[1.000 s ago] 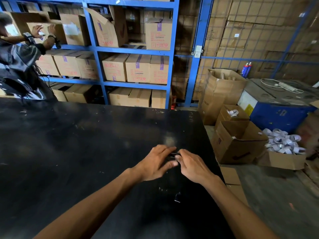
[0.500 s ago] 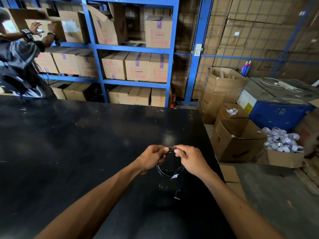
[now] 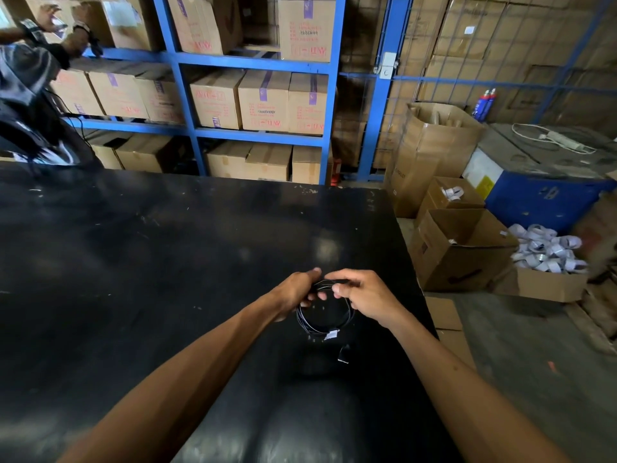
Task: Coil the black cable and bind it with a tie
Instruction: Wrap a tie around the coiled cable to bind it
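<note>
Both hands pinch the black cable (image 3: 323, 315) coil's twelve o'clock edge: left hand (image 3: 293, 292), right hand (image 3: 364, 295); loops hang toward six above the counter (image 3: 167, 262).

I stand at a scuffed black table (image 3: 167, 279); blue shelving (image 3: 187, 95) packed with cardboard boxes (image 3: 263, 101) rises behind (open cartons (image 3: 457, 252) crowd the concrete floor (image 3: 534, 345) rightward).

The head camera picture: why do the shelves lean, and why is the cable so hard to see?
Head view: the wide lens bends the blue shelving outward; the black cable blends into the dark glossy table, which shows soft glare patches.
</note>
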Demonstrator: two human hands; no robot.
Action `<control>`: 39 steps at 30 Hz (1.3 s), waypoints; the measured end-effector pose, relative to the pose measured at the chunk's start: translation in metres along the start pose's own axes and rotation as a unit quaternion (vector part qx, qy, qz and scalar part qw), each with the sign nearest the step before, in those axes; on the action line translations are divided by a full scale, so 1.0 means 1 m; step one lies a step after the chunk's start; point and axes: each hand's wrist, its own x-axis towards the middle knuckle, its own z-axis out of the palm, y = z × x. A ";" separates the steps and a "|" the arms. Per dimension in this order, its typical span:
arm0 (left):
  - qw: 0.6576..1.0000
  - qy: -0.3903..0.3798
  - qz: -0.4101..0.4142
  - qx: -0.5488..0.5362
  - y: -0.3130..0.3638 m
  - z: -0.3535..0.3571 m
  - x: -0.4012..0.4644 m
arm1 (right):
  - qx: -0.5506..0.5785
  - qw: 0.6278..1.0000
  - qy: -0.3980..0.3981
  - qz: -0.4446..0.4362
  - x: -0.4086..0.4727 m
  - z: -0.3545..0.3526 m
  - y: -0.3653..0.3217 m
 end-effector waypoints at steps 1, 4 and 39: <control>1.000 0.000 -0.004 0.001 -0.002 0.000 0.002 | -0.024 1.000 0.007 -0.013 0.000 0.001 0.002; 1.000 -0.009 -0.011 -0.006 -0.013 0.001 0.012 | -0.091 0.995 0.014 -0.034 0.002 0.006 0.006; 0.961 0.158 -0.081 -0.210 -0.061 0.018 0.078 | 0.104 0.953 0.153 0.239 0.053 0.049 0.051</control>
